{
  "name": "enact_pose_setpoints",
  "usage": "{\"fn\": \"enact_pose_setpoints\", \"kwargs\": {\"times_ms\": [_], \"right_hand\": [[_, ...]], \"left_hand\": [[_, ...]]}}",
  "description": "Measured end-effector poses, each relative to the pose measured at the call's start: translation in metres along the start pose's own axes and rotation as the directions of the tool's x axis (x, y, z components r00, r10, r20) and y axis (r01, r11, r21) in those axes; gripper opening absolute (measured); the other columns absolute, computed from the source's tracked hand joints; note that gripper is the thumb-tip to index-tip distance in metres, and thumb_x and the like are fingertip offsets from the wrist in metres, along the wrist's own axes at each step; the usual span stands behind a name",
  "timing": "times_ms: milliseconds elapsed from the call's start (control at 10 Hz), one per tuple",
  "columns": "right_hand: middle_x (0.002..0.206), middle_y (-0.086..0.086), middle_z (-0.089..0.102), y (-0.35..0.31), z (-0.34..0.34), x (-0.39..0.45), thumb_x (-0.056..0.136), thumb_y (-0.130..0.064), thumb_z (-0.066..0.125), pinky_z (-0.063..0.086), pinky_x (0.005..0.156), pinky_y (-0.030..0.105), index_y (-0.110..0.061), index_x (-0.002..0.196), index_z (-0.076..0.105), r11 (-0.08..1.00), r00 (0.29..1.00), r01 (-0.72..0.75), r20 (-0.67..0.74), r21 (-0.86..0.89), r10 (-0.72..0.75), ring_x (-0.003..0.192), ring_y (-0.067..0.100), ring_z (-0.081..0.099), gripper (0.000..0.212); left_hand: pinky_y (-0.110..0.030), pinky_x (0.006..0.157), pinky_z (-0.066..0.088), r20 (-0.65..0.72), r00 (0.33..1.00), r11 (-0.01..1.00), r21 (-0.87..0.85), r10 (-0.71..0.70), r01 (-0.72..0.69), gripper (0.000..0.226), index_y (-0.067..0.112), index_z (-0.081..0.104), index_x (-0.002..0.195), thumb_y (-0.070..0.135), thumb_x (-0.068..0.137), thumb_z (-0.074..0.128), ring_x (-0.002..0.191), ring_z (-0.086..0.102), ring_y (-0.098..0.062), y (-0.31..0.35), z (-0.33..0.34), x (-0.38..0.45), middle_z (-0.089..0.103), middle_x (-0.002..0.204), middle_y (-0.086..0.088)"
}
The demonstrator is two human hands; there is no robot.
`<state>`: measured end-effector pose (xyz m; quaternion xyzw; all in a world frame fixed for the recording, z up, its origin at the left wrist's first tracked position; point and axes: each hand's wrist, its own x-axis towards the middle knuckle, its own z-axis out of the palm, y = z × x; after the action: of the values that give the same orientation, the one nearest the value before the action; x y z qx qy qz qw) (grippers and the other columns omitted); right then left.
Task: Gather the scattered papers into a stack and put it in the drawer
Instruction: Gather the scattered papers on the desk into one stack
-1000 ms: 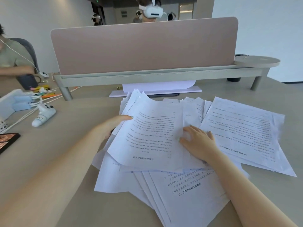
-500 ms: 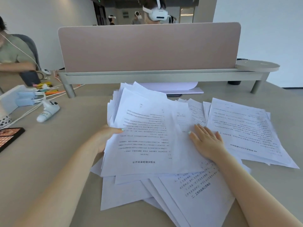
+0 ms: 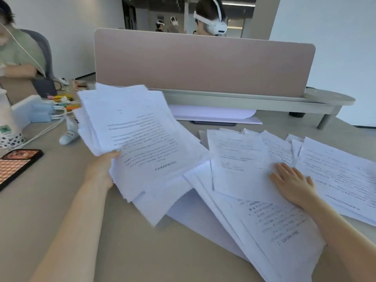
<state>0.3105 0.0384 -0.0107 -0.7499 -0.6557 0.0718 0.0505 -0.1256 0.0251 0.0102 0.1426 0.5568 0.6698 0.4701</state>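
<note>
My left hand [image 3: 104, 166] grips the near-left edge of a thick bundle of printed papers [image 3: 140, 143], lifted and tilted off the beige desk. My right hand [image 3: 293, 185] lies flat, fingers spread, on the loose sheets [image 3: 240, 159] still spread over the desk. More printed pages fan out toward me [image 3: 280, 226], and a separate pile [image 3: 335, 176] lies at the far right. No drawer is in view.
A pink divider panel [image 3: 203, 62] on a grey shelf [image 3: 264, 100] closes off the back of the desk [image 3: 50, 200]. At the left lie a phone [image 3: 17, 163], a white tube [image 3: 69, 135], cables and a charger box [image 3: 30, 110]. Other people sit behind the panel and at the far left.
My left hand has lifted the gathered bundle up and to the left, away from the other sheets. My right hand stays flat on the spread papers. The view has swung left.
</note>
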Motion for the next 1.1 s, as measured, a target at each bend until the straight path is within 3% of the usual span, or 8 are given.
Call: {"fn": "enact_pose_setpoints", "kwargs": {"times_ms": [300, 400, 500, 600, 800, 900, 1000, 1100], "right_hand": [[0.152, -0.002, 0.033, -0.018, 0.002, -0.005, 0.094, -0.039, 0.039, 0.015, 0.115, 0.046, -0.023, 0.138, 0.040, 0.989, 0.980, -0.043, -0.185, 0.145, 0.070, 0.140, 0.023, 0.028, 0.047], [0.145, 0.000, 0.043, -0.055, -0.001, -0.018, 0.094, -0.035, 0.047, 0.027, 0.109, 0.035, -0.020, 0.136, 0.046, 0.826, 0.972, 0.150, -0.236, 0.543, -0.022, 0.133, 0.021, 0.038, 0.044], [0.122, -0.002, 0.060, -0.094, -0.025, -0.030, 0.096, -0.042, 0.040, 0.038, 0.096, 0.031, -0.020, 0.125, 0.056, 0.333, 0.995, 0.046, -0.015, 0.942, -0.097, 0.109, 0.014, 0.056, 0.040], [0.078, -0.017, 0.069, -0.101, -0.045, -0.024, 0.098, -0.036, 0.037, 0.047, 0.076, 0.020, -0.032, 0.097, 0.060, 0.045, 0.984, -0.106, 0.112, 0.993, -0.142, 0.069, -0.003, 0.063, 0.023], [0.083, 0.001, 0.077, -0.076, -0.042, -0.035, 0.083, -0.053, 0.053, 0.054, 0.064, 0.032, -0.021, 0.095, 0.072, 0.038, 0.891, -0.345, 0.340, 0.938, -0.299, 0.071, 0.016, 0.073, 0.039], [0.094, 0.009, 0.076, -0.075, -0.041, -0.039, 0.068, -0.029, 0.074, 0.059, 0.062, 0.033, -0.011, 0.106, 0.069, 0.116, 0.818, -0.391, 0.402, 0.913, -0.412, 0.079, 0.023, 0.073, 0.042], [0.101, 0.012, 0.074, -0.073, -0.056, -0.033, 0.068, -0.007, 0.070, 0.060, 0.068, 0.035, -0.005, 0.114, 0.064, 0.193, 0.862, -0.311, 0.362, 0.931, -0.355, 0.085, 0.025, 0.073, 0.046], [0.106, 0.008, 0.074, -0.077, -0.098, -0.030, 0.079, -0.003, 0.066, 0.060, 0.077, 0.034, -0.008, 0.110, 0.066, 0.107, 0.967, -0.011, 0.037, 0.994, -0.252, 0.090, 0.021, 0.072, 0.031]], "left_hand": [[-0.036, 0.084, 0.053, -0.100, 0.984, 0.901, -0.396, 0.150, -0.177, 0.019, 0.020, 0.062, 0.085, 0.001, 0.085, 0.056, 0.086, 0.064, -0.018, -0.006, 0.004, -0.014, 0.066, 0.094, 0.003], [-0.032, 0.077, 0.055, -0.022, 0.992, 0.911, -0.395, 0.122, -0.121, 0.015, 0.014, 0.063, 0.094, 0.004, 0.087, 0.055, 0.082, 0.064, -0.014, -0.012, 0.009, -0.017, 0.067, 0.106, -0.002], [-0.021, 0.053, 0.056, 0.248, 0.964, 0.979, -0.200, 0.095, -0.045, 0.015, 0.008, 0.065, 0.095, 0.006, 0.091, 0.050, 0.064, 0.070, -0.010, -0.015, 0.020, -0.024, 0.076, 0.092, -0.002], [-0.017, 0.044, 0.051, 0.436, 0.900, 1.000, 0.007, 0.011, -0.016, 0.022, 0.012, 0.068, 0.081, 0.003, 0.091, 0.050, 0.053, 0.068, -0.008, -0.018, 0.030, -0.036, 0.073, 0.063, 0.002], [-0.034, 0.073, 0.057, 0.561, 0.826, 0.938, 0.315, -0.060, -0.146, 0.027, 0.021, 0.065, 0.097, 0.011, 0.073, 0.072, 0.082, 0.072, -0.017, -0.029, 0.047, -0.056, 0.074, 0.096, -0.003], [-0.044, 0.092, 0.051, 0.596, 0.801, 0.909, 0.363, -0.058, -0.204, 0.027, 0.022, 0.067, 0.095, 0.018, 0.069, 0.074, 0.095, 0.069, -0.023, -0.033, 0.056, -0.072, 0.074, 0.101, -0.003], [-0.031, 0.084, 0.054, 0.647, 0.761, 0.884, 0.326, 0.051, -0.335, 0.021, 0.022, 0.067, 0.099, 0.016, 0.079, 0.070, 0.090, 0.070, -0.012, -0.023, 0.074, -0.081, 0.074, 0.092, 0.009], [-0.015, 0.071, 0.052, 0.688, 0.681, 0.823, 0.219, 0.251, -0.524, 0.018, 0.027, 0.064, 0.098, 0.015, 0.084, 0.066, 0.084, 0.067, 0.001, 0.019, 0.111, -0.091, 0.070, 0.092, 0.014]]}}
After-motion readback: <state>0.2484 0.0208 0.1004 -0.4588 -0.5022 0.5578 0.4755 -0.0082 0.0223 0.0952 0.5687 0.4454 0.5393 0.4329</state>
